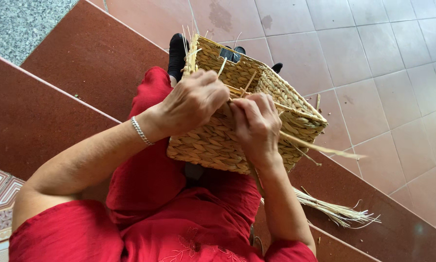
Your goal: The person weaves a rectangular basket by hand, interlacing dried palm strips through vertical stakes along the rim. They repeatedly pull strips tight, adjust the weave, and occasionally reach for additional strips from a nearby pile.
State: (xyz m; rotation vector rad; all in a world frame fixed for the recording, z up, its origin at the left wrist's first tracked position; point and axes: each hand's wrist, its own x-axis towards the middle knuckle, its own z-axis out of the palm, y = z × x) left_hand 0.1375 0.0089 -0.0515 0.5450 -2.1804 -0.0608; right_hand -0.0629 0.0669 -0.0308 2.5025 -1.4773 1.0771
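The woven straw basket (237,121) rests on the person's lap, in the center of the view, tilted toward 2 o'clock. The left hand (191,104) is clenched on the near rim of the basket. The right hand (257,126), just beside it, pinches a long straw strand (320,147) that points to 4 o'clock. A bundle of loose straw (334,211) lies on the red step (72,73) at 5 o'clock.
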